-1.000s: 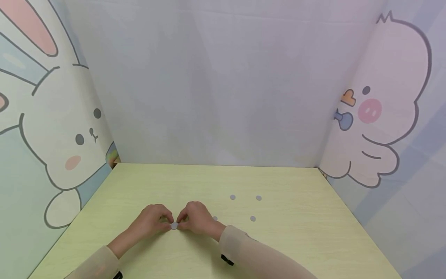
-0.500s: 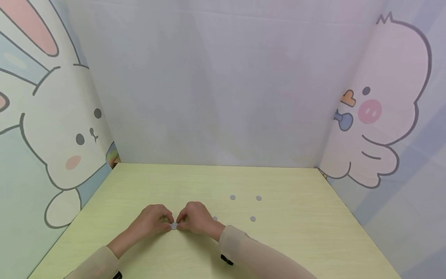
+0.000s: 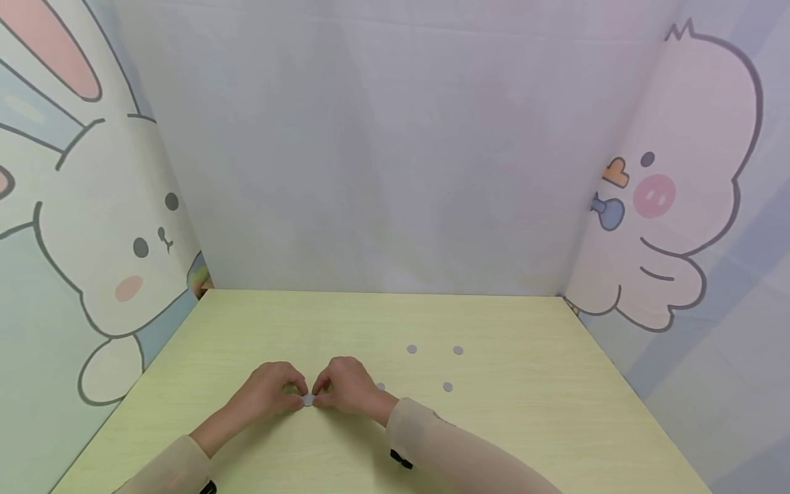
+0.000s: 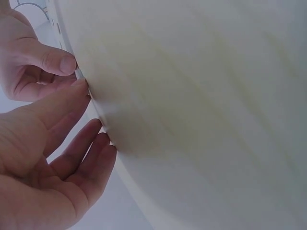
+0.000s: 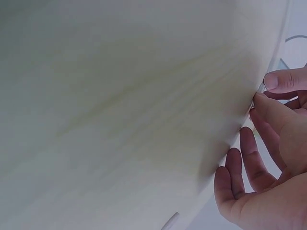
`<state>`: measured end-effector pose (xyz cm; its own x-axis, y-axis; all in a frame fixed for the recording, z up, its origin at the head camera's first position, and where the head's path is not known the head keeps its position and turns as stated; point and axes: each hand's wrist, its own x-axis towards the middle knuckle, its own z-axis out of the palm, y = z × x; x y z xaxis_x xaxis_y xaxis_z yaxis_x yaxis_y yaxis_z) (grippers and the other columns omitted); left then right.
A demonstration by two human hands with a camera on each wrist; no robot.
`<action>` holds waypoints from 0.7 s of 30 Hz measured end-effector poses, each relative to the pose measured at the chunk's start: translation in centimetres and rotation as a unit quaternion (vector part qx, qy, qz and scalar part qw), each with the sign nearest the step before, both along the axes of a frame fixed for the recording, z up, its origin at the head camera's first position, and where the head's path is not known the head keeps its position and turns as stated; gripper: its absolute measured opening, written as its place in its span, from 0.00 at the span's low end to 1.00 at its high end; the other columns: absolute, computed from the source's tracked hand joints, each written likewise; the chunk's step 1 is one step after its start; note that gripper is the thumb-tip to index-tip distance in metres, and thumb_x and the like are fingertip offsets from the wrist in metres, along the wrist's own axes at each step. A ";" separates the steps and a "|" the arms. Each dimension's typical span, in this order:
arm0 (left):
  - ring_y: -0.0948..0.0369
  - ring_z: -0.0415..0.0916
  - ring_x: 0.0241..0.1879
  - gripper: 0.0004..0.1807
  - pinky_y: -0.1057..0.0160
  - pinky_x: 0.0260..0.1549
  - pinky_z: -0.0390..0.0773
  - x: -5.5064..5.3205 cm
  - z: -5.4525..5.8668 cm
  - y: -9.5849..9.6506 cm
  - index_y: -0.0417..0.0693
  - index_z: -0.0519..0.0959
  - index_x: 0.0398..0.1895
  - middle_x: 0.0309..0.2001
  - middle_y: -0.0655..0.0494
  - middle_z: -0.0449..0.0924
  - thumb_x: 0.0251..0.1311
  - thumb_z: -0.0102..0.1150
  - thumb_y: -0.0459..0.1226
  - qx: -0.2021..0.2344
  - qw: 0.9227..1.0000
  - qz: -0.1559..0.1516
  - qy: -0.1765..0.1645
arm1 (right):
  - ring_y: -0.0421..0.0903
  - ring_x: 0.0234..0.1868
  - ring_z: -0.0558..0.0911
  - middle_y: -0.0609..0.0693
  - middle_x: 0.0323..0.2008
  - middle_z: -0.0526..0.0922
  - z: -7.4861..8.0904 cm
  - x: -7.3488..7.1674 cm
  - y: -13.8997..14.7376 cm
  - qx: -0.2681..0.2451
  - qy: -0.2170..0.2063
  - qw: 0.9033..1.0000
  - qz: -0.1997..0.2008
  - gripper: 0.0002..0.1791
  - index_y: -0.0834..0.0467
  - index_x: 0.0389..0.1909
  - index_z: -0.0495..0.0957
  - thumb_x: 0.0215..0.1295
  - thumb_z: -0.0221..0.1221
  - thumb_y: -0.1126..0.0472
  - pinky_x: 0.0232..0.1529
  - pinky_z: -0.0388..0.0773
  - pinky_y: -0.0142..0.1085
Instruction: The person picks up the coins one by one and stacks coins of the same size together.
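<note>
In the head view a small, flat grey disc (image 3: 308,400), coin-like in size, lies on the pale yellow tabletop (image 3: 259,315). My left hand (image 3: 268,390) pinches its left side between thumb and fingertip. From the opposite side my right hand (image 3: 350,385) holds it the same way, so the fingertips cover both edges. Both wrist views show the two hands meeting low over the tabletop, with the other fingers of the left hand (image 4: 62,163) and of the right hand (image 5: 268,163) resting at the surface. The disc is mostly hidden there.
More grey discs lie to the right: a back pair, one disc (image 3: 411,349) and another disc (image 3: 458,350), then a nearer disc (image 3: 448,387). Behind my right wrist a further disc (image 3: 380,387) is partly covered. A printed cloth backdrop (image 3: 382,151) encloses the table.
</note>
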<state>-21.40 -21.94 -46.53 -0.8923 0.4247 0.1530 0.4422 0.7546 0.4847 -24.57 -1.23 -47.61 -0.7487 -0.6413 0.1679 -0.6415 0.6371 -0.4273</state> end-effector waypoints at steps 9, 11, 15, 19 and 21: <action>0.57 0.85 0.42 0.09 0.55 0.43 0.84 0.0 0.1 0.1 0.54 0.89 0.31 0.37 0.65 0.88 0.51 0.81 0.33 -0.001 1.000 -0.002 0.000 | 0.27 0.29 0.72 0.36 0.30 0.90 -0.2 -0.2 0.0 0.006 0.007 1.000 0.002 0.02 0.49 0.32 0.94 0.61 0.78 0.56 0.35 0.69 0.21; 0.57 0.85 0.42 0.09 0.55 0.43 0.84 0.0 0.1 0.1 0.54 0.89 0.31 0.36 0.65 0.88 0.51 0.81 0.32 -0.001 1.000 -0.002 0.002 | 0.27 0.29 0.72 0.35 0.30 0.90 -0.2 -0.2 0.0 0.007 0.009 1.000 0.002 0.02 0.49 0.32 0.94 0.61 0.78 0.56 0.35 0.69 0.21; 0.57 0.85 0.41 0.09 0.56 0.43 0.84 0.0 0.1 0.1 0.54 0.89 0.31 0.36 0.65 0.88 0.51 0.81 0.32 -0.001 1.000 -0.004 0.005 | 0.28 0.29 0.72 0.35 0.30 0.90 0.0 -0.1 0.0 0.006 0.009 1.000 0.002 0.02 0.49 0.32 0.94 0.61 0.78 0.56 0.35 0.69 0.21; 0.57 0.85 0.41 0.09 0.56 0.42 0.84 0.0 0.1 0.1 0.54 0.89 0.31 0.36 0.65 0.88 0.51 0.81 0.32 0.001 1.000 -0.004 0.004 | 0.28 0.29 0.72 0.36 0.30 0.90 0.1 0.1 0.0 0.005 0.008 1.000 0.003 0.02 0.49 0.32 0.94 0.61 0.78 0.56 0.35 0.69 0.21; 0.57 0.85 0.41 0.09 0.56 0.42 0.84 0.0 0.2 0.1 0.54 0.89 0.31 0.36 0.65 0.88 0.51 0.81 0.32 0.002 1.000 -0.005 0.004 | 0.28 0.30 0.72 0.36 0.30 0.90 0.1 0.1 0.1 0.004 0.008 1.000 0.003 0.02 0.49 0.31 0.94 0.61 0.78 0.57 0.35 0.69 0.21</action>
